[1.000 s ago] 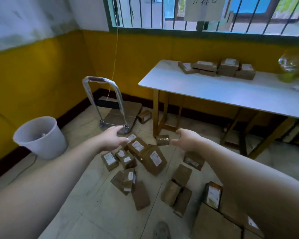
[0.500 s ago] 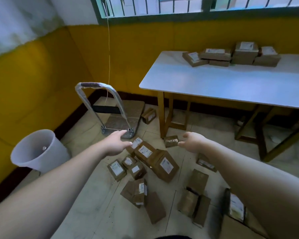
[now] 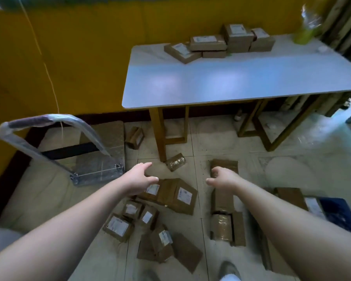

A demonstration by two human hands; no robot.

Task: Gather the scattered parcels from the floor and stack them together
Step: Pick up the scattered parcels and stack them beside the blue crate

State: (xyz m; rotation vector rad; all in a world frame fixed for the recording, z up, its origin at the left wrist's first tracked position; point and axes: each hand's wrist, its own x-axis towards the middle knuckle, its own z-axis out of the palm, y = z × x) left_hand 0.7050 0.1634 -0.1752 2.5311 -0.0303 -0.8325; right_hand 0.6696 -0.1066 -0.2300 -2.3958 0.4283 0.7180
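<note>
On the floor, white-labelled parcels (image 3: 176,195), print unreadable, lie beneath both empty, loosely spread hands (image 3: 138,180).

Parcel sorting room: parcels (image 3: 176,195), platform trolley (image 3: 101,159)

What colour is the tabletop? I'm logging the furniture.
White, on yellowish wooden legs; the tabletop shows clearly in the head view.

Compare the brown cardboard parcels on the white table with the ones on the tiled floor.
The brown cardboard parcels on the white table sit grouped, some stacked; the parcels on the tiled floor lie scattered and tilted. The table group is small; the floor's are many. Both carry white labels.
</note>
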